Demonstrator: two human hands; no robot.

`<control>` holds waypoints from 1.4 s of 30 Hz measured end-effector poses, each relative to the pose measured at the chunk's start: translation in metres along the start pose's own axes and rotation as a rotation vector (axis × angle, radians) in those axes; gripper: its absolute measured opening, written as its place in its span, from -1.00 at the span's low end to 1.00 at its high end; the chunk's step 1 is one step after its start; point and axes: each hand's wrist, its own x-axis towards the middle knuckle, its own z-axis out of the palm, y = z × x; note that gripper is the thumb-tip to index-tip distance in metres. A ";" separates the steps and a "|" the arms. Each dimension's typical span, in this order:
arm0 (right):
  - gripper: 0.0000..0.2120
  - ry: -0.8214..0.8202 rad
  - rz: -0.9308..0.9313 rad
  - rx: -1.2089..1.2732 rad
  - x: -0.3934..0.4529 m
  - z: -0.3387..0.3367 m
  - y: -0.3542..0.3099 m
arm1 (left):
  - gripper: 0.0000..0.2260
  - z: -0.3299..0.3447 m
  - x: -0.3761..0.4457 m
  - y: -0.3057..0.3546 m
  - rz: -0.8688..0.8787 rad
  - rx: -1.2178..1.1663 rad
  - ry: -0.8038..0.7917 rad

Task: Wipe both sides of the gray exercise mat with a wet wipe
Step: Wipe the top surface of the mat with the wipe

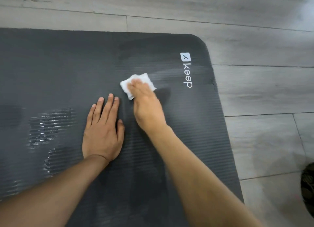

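The dark gray ribbed exercise mat [59, 70] lies flat on the floor, with a white "Keep" logo near its far right corner. My right hand [146, 106] presses a folded white wet wipe [144, 78] flat onto the mat just left of the logo; my fingers cover part of the wipe. My left hand [103, 130] rests palm down on the mat beside it, fingers slightly apart and holding nothing. Wet shiny streaks show on the mat to the left and around the wipe.
Gray wood-look floor planks [254, 94] surround the mat at the back and right. A dark patterned object [308, 187] sits at the right edge of the view.
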 end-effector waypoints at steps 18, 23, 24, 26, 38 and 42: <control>-0.58 0.022 -0.056 -0.078 -0.037 0.001 0.009 | -0.43 0.001 -0.001 0.000 0.004 0.009 0.016; -0.53 0.188 0.364 -0.209 -0.051 -0.088 0.103 | -0.43 0.002 -0.001 0.001 -0.013 -0.003 0.009; -0.53 0.235 0.416 -0.232 -0.055 -0.099 0.115 | -0.43 0.002 -0.001 0.001 -0.014 0.000 0.009; -0.54 0.300 0.480 -0.234 -0.056 -0.093 0.111 | -0.43 0.002 -0.001 0.002 -0.012 -0.002 0.005; -0.57 0.162 0.175 -0.132 -0.082 -0.049 0.063 | -0.43 0.004 -0.001 -0.001 -0.022 -0.036 0.022; -0.55 0.388 0.554 -0.246 -0.094 -0.089 0.115 | -0.43 0.004 0.000 0.000 -0.022 -0.031 0.017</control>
